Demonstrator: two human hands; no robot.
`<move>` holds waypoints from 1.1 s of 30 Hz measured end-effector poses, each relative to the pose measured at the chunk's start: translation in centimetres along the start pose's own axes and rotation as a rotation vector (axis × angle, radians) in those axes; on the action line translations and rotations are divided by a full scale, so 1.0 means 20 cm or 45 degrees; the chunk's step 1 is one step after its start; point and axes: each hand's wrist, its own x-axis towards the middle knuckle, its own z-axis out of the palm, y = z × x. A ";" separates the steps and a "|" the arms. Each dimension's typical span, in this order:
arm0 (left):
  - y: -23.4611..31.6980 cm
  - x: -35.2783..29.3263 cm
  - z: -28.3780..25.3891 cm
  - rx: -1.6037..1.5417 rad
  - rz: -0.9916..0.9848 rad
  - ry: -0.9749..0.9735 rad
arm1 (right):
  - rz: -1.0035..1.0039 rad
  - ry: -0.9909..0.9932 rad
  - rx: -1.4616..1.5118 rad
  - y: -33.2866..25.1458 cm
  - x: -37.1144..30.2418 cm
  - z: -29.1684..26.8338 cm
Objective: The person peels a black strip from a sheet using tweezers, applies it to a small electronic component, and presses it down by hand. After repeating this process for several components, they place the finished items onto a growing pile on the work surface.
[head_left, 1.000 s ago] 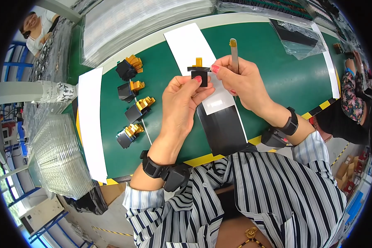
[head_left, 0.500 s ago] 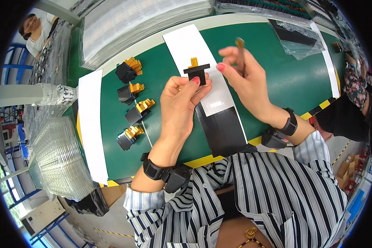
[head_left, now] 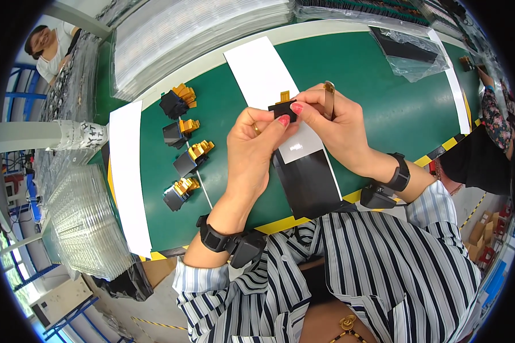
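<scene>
Over the middle of the green mat, my left hand (head_left: 250,150) pinches a small black display panel (head_left: 284,110) with a gold flex cable (head_left: 283,96) sticking up from its far edge. My right hand (head_left: 344,127) has its thumb and fingertip closed on the panel's right end. Tucked between the right fingers is a slim metallic tool (head_left: 329,102), which looks like tweezers. Beneath both hands lie a white sheet (head_left: 260,63) and a glossy black sheet (head_left: 310,186). Fingers cover part of the panel.
Several small stacks of black panels with gold flex cables (head_left: 184,163) lie left of my hands. A long white strip (head_left: 129,177) lies at the mat's left edge. Clear trays (head_left: 200,40) are piled at the back. A plastic bag with black sheets (head_left: 409,51) sits far right. Other people are nearby.
My right hand has come in leftward and taken hold of the panel's right end. The panel has shifted slightly right, and its wide black crosspiece no longer shows.
</scene>
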 end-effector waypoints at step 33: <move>0.05 -0.12 -0.03 1.552 0.477 0.066 | 0.330 -0.319 -0.530 0.11 0.08 -0.31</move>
